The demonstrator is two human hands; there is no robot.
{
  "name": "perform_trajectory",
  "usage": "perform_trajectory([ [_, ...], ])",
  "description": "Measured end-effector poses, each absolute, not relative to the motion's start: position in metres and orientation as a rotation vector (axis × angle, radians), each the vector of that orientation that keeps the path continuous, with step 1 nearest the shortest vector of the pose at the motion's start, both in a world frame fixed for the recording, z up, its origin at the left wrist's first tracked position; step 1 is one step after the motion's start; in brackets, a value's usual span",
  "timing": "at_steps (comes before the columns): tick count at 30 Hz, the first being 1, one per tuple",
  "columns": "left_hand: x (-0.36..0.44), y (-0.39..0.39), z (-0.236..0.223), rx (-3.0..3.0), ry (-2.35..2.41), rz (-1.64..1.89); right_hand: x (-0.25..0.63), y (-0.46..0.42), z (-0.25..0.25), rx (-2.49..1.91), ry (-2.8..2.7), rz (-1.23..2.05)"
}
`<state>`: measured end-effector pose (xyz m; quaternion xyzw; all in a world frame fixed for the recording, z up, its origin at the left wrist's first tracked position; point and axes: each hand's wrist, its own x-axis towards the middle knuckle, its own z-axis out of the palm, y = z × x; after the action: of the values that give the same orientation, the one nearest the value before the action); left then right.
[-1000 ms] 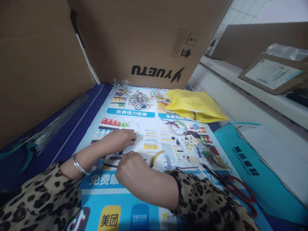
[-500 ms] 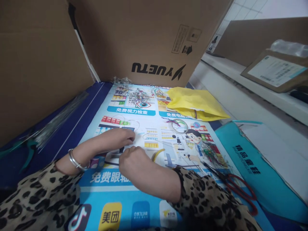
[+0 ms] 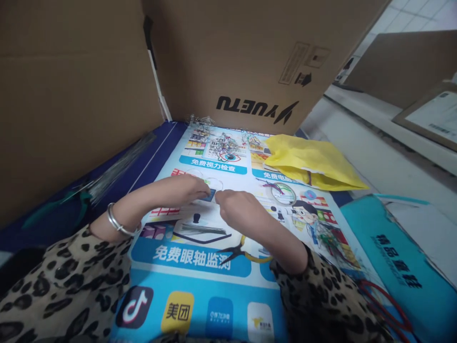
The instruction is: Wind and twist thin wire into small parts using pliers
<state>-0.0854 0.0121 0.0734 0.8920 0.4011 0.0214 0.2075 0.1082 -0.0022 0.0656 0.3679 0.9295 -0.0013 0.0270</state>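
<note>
My left hand, a bangle at its wrist, has its fingertips pinched together. A faint loop of thin wire curves out beside these fingertips and seems held in them. Close by on the right, my right hand is closed, thumb against curled fingers; whatever it grips is too small to make out. Below the hands lies a bundle of short, straight wires on the printed sheet. Pliers with yellow handles rest under my right forearm, their dark jaws pointing left.
Green-handled pliers and long wires lie at left. Tangled wire sits at the back. A clear ring with purple strands, a yellow bag, a teal box piece and red-handled scissors are at right. Cardboard walls stand behind.
The view has swung, so the scene sits further right. My right hand and forearm have moved up and right over the sheet, uncovering the short wire bundle and the yellow-handled pliers. Both hands stay closed.
</note>
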Motion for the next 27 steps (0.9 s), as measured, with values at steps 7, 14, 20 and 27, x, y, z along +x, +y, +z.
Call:
perform_trajectory([
  [7,-0.075,0.01,0.06,2.696,1.247,0.166,0.111,0.008,0.058,1.169,2.908,0.066],
  [14,-0.055,0.0,0.047,2.948,1.451,0.265,0.104,0.011,0.053,1.317,2.87,0.243],
  [20,-0.042,-0.003,0.04,2.947,1.596,0.232,0.099,0.011,0.054,1.417,2.795,0.193],
  [27,-0.037,0.003,0.031,2.892,1.647,0.252,0.095,0.015,0.045,1.526,2.735,0.176],
])
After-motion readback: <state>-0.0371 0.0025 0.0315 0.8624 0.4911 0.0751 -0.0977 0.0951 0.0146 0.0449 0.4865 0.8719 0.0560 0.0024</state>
